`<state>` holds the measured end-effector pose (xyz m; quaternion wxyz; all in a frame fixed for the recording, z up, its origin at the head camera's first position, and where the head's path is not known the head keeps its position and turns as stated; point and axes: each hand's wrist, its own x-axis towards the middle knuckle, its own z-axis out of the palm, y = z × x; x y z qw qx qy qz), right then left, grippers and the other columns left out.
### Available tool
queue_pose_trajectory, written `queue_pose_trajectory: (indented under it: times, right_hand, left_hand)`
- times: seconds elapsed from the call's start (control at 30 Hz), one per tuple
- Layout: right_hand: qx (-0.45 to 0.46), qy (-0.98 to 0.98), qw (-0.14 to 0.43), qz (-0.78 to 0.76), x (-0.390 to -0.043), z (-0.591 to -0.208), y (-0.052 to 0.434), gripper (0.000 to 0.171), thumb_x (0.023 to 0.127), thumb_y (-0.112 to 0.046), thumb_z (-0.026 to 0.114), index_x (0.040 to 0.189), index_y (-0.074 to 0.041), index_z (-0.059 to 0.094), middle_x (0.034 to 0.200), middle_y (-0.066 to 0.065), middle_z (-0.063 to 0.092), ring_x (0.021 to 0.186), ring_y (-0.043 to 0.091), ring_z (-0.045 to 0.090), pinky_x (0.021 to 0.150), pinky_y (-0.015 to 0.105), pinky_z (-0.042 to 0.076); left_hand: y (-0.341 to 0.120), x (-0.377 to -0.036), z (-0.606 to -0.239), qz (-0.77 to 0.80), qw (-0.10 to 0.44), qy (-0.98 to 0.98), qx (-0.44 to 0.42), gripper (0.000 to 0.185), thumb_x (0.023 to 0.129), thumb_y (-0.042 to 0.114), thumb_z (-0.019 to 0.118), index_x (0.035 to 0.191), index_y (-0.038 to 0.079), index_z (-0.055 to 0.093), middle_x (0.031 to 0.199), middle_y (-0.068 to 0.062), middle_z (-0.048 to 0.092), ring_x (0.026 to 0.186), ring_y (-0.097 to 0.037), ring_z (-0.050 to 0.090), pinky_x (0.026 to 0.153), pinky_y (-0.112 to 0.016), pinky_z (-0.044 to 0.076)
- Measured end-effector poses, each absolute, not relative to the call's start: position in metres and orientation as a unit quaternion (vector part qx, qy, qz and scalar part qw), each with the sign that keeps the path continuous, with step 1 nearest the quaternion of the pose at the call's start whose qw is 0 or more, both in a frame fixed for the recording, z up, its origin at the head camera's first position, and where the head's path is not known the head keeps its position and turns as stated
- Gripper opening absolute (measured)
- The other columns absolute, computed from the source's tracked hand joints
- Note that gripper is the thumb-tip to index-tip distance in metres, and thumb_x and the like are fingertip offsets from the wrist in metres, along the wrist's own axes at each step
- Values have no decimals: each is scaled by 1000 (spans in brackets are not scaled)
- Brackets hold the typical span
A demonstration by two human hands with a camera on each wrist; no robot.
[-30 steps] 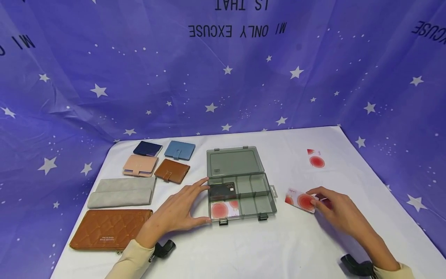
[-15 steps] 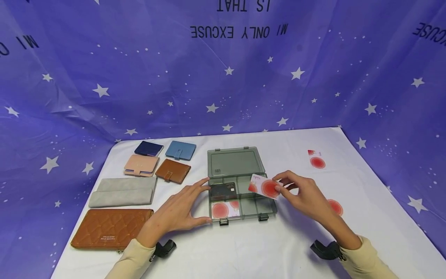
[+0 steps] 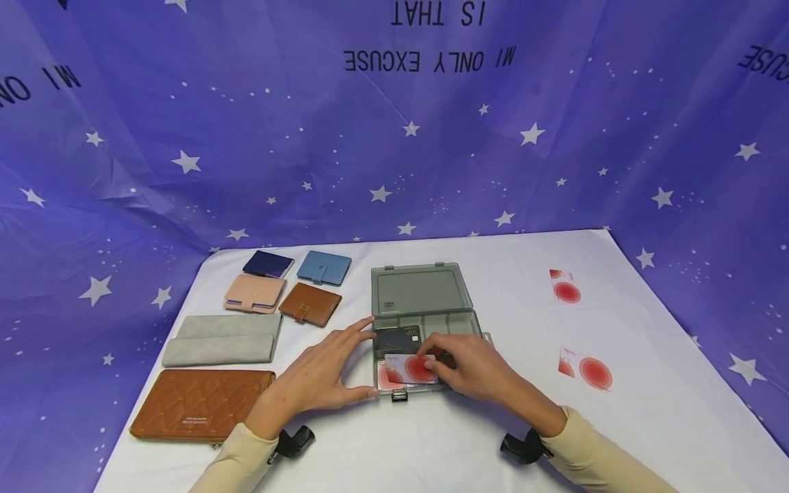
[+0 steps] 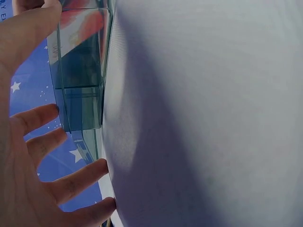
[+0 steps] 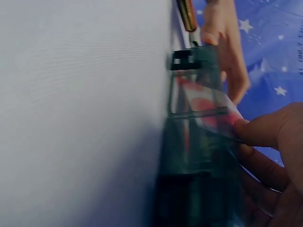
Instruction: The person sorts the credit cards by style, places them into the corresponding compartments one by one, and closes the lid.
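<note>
My right hand [image 3: 474, 363] pinches a white card with red circles [image 3: 402, 368] by its right end. The card is tilted over the near left compartment of a grey translucent divided box [image 3: 422, 287], whose lid lies back. Another red-and-white card [image 3: 383, 378] lies in that compartment, partly covered. In the far left compartment is a black VIP card [image 3: 394, 340]. My left hand [image 3: 320, 370], fingers spread, touches the box's left side. From the right wrist view, thumb and finger hold the card [image 5: 208, 106] at the box; the hand hides the box's right compartments in the head view.
Two more red-and-white cards, one far [image 3: 566, 292] and one nearer [image 3: 594, 374], lie right of the box. Leftward are a brown quilted pouch [image 3: 200, 404], a grey wallet [image 3: 222, 340] and several small card holders [image 3: 311, 304]. A purple star-patterned cloth [image 3: 370, 137] hangs behind the table.
My right hand has carried the pinched card left from the table's right side to the box's near left compartment. A card that lay beneath that hand now shows. The left hand stays put.
</note>
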<state>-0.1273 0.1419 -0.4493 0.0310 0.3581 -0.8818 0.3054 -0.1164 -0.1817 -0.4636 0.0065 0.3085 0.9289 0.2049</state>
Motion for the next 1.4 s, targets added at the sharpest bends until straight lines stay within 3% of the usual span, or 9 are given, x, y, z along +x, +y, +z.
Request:
queue_pose_trajectory:
  times: [0.13,0.37,0.63,0.87,1.0,1.17,1.4]
  right_hand:
    - [365,-893,38,262,-125,-458,136,16,100,-24,80,115,-26,76,94,-16,74,77,-2,60,67,24,50]
    - [371,-903,34,214,-120,-458,133,19,103,-27,75,122,-26,76,101,-12,76,85,3,68,71,31,57]
    - [356,-914,26,192,-115,-457,135,28,109,-41,64,128,-25,78,105,-7,73,81,5,65,65,29,51]
    - [350,-919,17,180,-110,-456,140,35,112,-46,56,134,-28,77,116,-8,76,103,12,73,81,38,60]
    - [338,-918,11,207,-108,-450,155,32,110,-42,61,134,-26,76,116,-12,76,101,5,71,82,37,59]
    - [323,-906,56,267,-116,-438,194,31,102,-29,77,131,-21,76,104,-18,72,88,-4,65,74,28,58]
    - [274,-920,122,254,-125,-430,257,40,93,-15,86,131,-20,76,113,-10,77,93,7,73,77,33,61]
  left_hand:
    - [-181,-116,-464,205,8,929,307,96,88,75,74,161,19,48,178,5,27,147,-24,51,97,-52,58]
    - [-181,-117,-466,202,1,929,308,96,88,75,74,161,19,47,178,5,28,147,-23,52,99,-51,58]
    - [-181,-117,-466,195,-5,931,309,96,88,76,73,162,22,46,177,7,28,145,-22,53,97,-51,58]
    - [-181,-117,-466,196,0,931,308,95,88,76,72,162,21,46,178,7,27,147,-25,52,100,-52,57]
    - [-180,-116,-465,195,-7,929,313,96,88,74,74,161,18,47,177,5,28,144,-28,54,98,-53,58]
    - [-180,-115,-464,194,-8,931,310,96,88,74,74,161,18,48,177,6,29,144,-28,54,97,-53,58]
    - [-180,-116,-465,189,-7,933,306,95,88,76,73,161,20,48,178,9,26,146,-26,53,97,-53,58]
